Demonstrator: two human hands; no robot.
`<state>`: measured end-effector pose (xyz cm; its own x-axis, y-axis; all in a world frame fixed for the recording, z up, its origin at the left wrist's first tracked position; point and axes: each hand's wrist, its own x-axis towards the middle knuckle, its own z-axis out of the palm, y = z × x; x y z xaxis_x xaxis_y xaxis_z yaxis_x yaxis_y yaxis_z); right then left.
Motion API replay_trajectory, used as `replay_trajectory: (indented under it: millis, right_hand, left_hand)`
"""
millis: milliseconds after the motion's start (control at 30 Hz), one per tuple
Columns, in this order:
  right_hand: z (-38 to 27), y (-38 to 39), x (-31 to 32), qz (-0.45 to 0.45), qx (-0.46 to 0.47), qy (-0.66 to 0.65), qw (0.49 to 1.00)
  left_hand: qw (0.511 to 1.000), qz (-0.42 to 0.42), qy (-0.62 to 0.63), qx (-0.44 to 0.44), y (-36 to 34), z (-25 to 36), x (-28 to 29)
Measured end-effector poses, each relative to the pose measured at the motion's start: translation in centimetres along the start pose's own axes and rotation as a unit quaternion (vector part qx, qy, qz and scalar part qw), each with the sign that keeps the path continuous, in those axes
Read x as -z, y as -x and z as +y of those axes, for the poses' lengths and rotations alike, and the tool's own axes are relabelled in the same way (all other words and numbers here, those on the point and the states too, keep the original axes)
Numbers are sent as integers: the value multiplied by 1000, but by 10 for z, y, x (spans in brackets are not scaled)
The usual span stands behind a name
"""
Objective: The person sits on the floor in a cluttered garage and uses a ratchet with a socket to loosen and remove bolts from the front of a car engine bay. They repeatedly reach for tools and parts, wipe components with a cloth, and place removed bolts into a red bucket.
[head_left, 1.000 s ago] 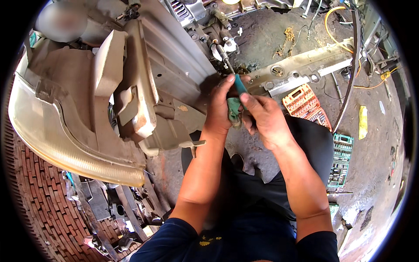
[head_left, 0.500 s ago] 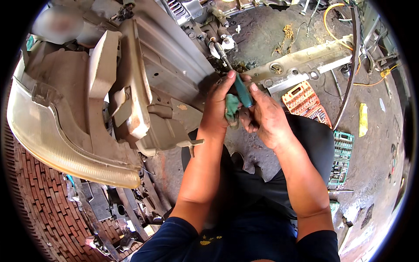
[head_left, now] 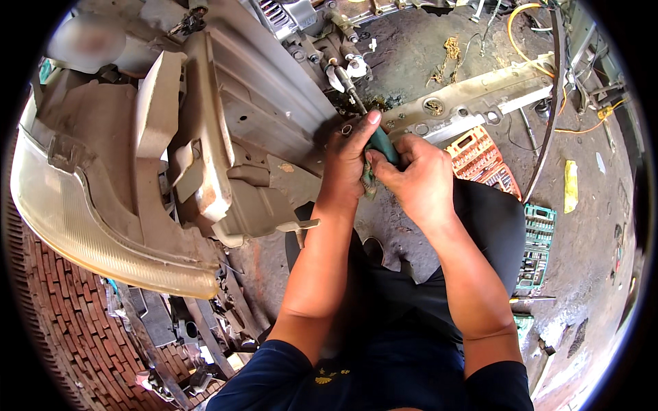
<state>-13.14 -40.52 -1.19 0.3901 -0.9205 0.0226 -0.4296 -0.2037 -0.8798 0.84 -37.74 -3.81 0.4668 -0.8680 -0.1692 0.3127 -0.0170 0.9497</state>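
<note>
A tool with a dark green handle (head_left: 384, 146) is held between my two hands in front of me. A metal shaft (head_left: 358, 101) runs up from it toward the metal parts beyond; I cannot tell its exact kind. My left hand (head_left: 346, 161) closes around the handle from the left, thumb stretched along its upper end. My right hand (head_left: 423, 175) is closed on the lower end, thumb and bent fingers pressed against it. A dirty green rag (head_left: 369, 183) is bunched under the handle against my left palm; part of it is hidden.
A dusty headlight (head_left: 89, 233) and car body panels (head_left: 260, 89) stand close on the left. Beyond my hands lies a metal beam (head_left: 480, 89). An orange socket case (head_left: 480, 161) and a green one (head_left: 537, 246) lie at right. Bricks (head_left: 62, 315) cover the lower left.
My right hand has turned, its fingers curling over the handle's lower end with the back of the hand showing. The rag shows less. My left hand has barely moved.
</note>
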Motion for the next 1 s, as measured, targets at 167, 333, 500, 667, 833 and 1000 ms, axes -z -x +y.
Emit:
replay_trajectory:
  millis: [167,333,500,667,833,1000]
  right_hand:
    - [17,-2,-1,-87,-109,-356,924]
    - [14,-2,-1,-154,-168,-474,851]
    - [9,-2,0,-154,-183,-433,869]
    - [12,1,3,-245,-236,-450,826]
    - [10,2,1,-188,-212,-440,852]
    - [15,1,0,-152,-165,-306,925]
  left_hand:
    - [982,-92,141,84,7,10,1]
    - [968,-153,175,98,6,16,6]
    - [993,-85,57,59,2,10,9]
    - [991,-105,79,21,-5,2,10]
    - [995,-72,59,26,0,16,-4]
    - [1000,3,-23,10,-8,-7,7]
